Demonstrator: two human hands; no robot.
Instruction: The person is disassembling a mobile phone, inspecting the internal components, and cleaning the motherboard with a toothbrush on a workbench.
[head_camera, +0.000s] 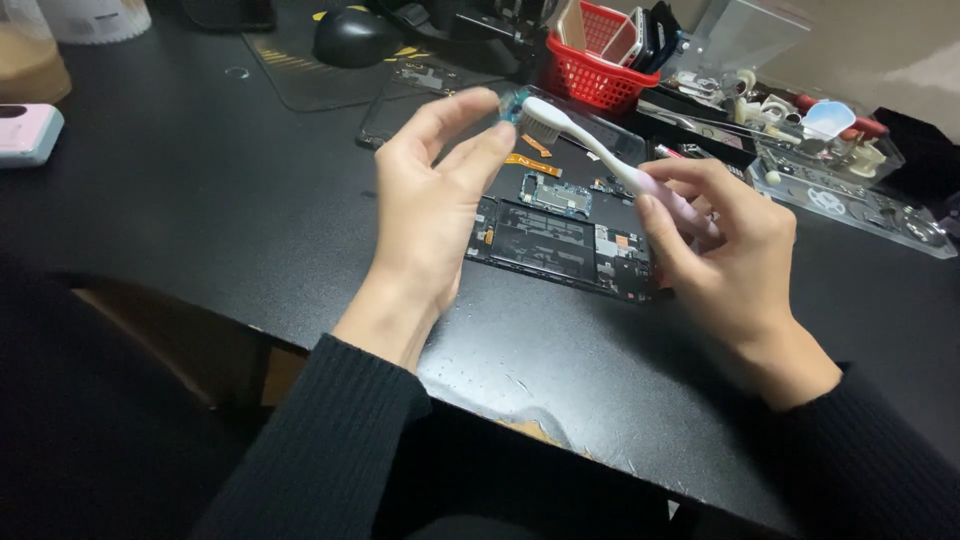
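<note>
I am holding my left hand (430, 190) up near the middle of the frame, its fingers (455, 110) pinching a small blue-green circuit part (513, 104) between thumb and fingertips, so that hand is clamped on the part. My right hand (725, 250), to the right of centre, is gripping the pale pink handle of a toothbrush (600, 155), with the fingers wrapped around it; the white brush head is reaching up and left and its bristles are touching the small part at my left fingertips. Below and between my hands, an opened phone (560, 240) is lying flat on the black tabletop (200, 200), showing its boards and orange flex strips. At the upper middle of the frame a red plastic basket (590, 75) is standing with flat things leaning in it, and just to its right a clear plastic tray (850, 180) of small parts and tools is stretching toward the right edge. A black computer mouse (350, 35) is sitting on a mat at the top, left of the basket. A pink and white device (28, 132) is lying at the left edge. My black sleeves (320, 450) are filling the bottom of the frame.
</note>
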